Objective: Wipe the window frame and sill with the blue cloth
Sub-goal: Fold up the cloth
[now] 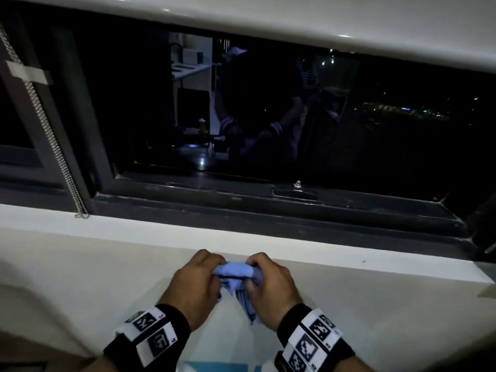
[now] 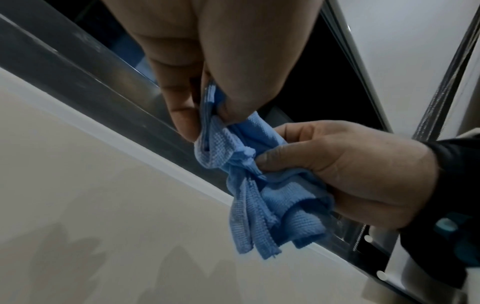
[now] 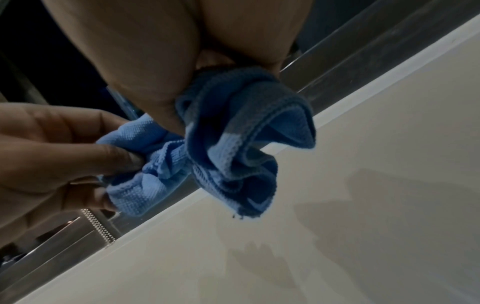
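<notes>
A crumpled blue cloth hangs between my two hands, just in front of the white sill's front edge. My left hand pinches one bunched end of the cloth, and my right hand grips the other end, with loose folds drooping below. The dark window frame runs along the back of the sill, apart from the cloth. Neither hand touches the sill or frame.
A metal bead chain hangs down the left side of the frame to the sill. A small knob sticks up on the frame's bottom rail. The dark glass reflects the room. White wall lies below the sill.
</notes>
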The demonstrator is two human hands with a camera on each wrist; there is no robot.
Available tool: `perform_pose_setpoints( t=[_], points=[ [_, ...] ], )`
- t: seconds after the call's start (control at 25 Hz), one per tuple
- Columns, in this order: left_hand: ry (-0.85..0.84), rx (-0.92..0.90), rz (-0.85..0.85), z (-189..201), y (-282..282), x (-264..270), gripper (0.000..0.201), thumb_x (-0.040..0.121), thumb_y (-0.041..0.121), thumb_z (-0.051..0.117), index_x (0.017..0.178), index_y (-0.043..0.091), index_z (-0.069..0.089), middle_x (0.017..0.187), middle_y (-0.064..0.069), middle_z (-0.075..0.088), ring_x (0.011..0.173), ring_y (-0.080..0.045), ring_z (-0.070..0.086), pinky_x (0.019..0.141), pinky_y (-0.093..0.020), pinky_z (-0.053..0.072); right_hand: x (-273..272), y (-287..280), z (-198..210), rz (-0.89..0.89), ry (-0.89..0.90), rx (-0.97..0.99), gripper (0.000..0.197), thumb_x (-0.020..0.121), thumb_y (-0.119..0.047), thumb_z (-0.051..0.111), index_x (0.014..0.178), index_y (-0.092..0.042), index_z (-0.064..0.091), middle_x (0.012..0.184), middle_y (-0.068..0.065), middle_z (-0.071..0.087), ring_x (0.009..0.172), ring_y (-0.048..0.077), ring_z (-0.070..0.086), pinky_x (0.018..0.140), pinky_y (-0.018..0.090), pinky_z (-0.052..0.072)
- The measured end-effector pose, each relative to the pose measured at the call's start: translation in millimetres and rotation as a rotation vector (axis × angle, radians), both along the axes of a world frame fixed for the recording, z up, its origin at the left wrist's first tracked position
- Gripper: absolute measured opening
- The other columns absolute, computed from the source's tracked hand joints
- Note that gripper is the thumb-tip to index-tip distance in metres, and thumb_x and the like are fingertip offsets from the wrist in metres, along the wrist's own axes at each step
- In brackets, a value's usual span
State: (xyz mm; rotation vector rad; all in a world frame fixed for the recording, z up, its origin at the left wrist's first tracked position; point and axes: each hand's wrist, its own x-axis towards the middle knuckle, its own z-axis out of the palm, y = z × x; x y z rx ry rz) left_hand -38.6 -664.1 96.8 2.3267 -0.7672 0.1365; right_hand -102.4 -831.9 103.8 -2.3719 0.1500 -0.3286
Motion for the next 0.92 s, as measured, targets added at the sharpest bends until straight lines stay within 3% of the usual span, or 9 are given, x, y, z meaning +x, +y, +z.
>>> perform_pose_setpoints(
  t=[0.08,0.24,0.52,0.72,0.84,0.92],
  points=[
    [-0.009,-0.001,0.041,0,10,1,0.038,0.072,0.028,0.037,0.099,0.024,0.064,0.095,0.002,0.061,0.084,-0.019,0.061,0.073,-0.019,0.042,9,8,-4,0.019,-0.046,0.014,0.019,0.075,-0.011,0.061,0.087,-0.025,0.061,0.083,-0.007,0.065,0.078,0.015,0.059,0.071,0.025,0.049],
    [-0.013,0.043,0.121,7,34,3,0.033,0.071,0.017,0.049,0.097,0.021,0.066,0.091,-0.003,0.061,0.082,-0.026,0.062,0.071,-0.018,0.038,26,26,-7,0.096,-0.087,0.009,0.021,0.074,-0.013,0.062,0.091,-0.025,0.066,0.088,-0.003,0.069,0.082,0.017,0.06,0.075,0.028,0.049],
    [0.011,0.058,0.217,11,96,-5,0.052,0.068,0.037,0.028,0.099,0.02,0.065,0.094,-0.007,0.06,0.084,-0.033,0.06,0.071,-0.033,0.048,38,79,-9,0.347,-0.029,0.034,0.027,0.076,-0.021,0.052,0.101,-0.026,0.063,0.096,-0.005,0.068,0.089,0.015,0.061,0.081,0.031,0.05],
    [0.026,0.045,0.304,7,195,-5,0.043,0.071,0.031,0.033,0.096,0.017,0.064,0.089,-0.009,0.059,0.079,-0.034,0.06,0.069,-0.037,0.051,59,172,-17,0.416,0.027,0.049,0.027,0.086,-0.023,0.055,0.113,-0.027,0.057,0.103,-0.005,0.066,0.093,0.015,0.061,0.084,0.03,0.05],
    [0.046,0.047,0.361,-8,277,-11,0.043,0.07,0.031,0.035,0.095,0.014,0.065,0.086,-0.01,0.06,0.075,-0.032,0.059,0.067,-0.033,0.046,71,250,-33,0.457,0.045,0.005,0.012,0.085,-0.023,0.059,0.096,-0.028,0.059,0.085,-0.007,0.066,0.078,0.015,0.06,0.073,0.032,0.051],
    [0.098,0.06,0.411,-18,348,-13,0.044,0.068,0.033,0.036,0.095,0.015,0.066,0.087,-0.009,0.061,0.078,-0.03,0.059,0.067,-0.027,0.039,80,319,-43,0.504,0.062,-0.016,0.009,0.083,-0.028,0.058,0.092,-0.028,0.057,0.081,-0.007,0.066,0.075,0.016,0.06,0.07,0.034,0.052]
  ],
)
